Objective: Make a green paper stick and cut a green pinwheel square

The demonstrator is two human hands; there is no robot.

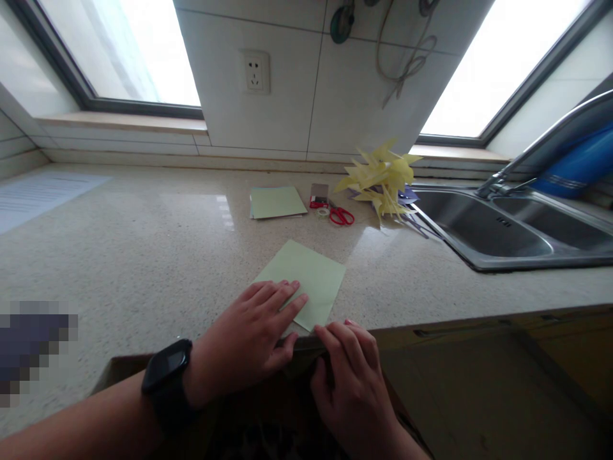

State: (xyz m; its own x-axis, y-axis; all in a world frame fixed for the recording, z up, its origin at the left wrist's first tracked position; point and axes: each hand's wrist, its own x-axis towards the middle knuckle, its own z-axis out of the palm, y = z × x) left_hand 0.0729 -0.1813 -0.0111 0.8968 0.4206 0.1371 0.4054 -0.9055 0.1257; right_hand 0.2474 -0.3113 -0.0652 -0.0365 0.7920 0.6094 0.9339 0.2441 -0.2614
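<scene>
Green sheet [316, 278], one, lies at the counter's [143, 255] six-o'clock edge; one paper stack [278, 202] sits near its twelve. The sheet looks pale, square. Left hand [253, 326] rests flat on it; right hand [352, 377] curls at its six-o'clock corner, whether clamped I cannot tell.

this looks like a kitchen: a double-basin steel sink [454, 214] with a curved metal tap [541, 144] is set into a long speckled counter [158, 268], against a tiled wall [271, 124] with a power socket [256, 72].
</scene>
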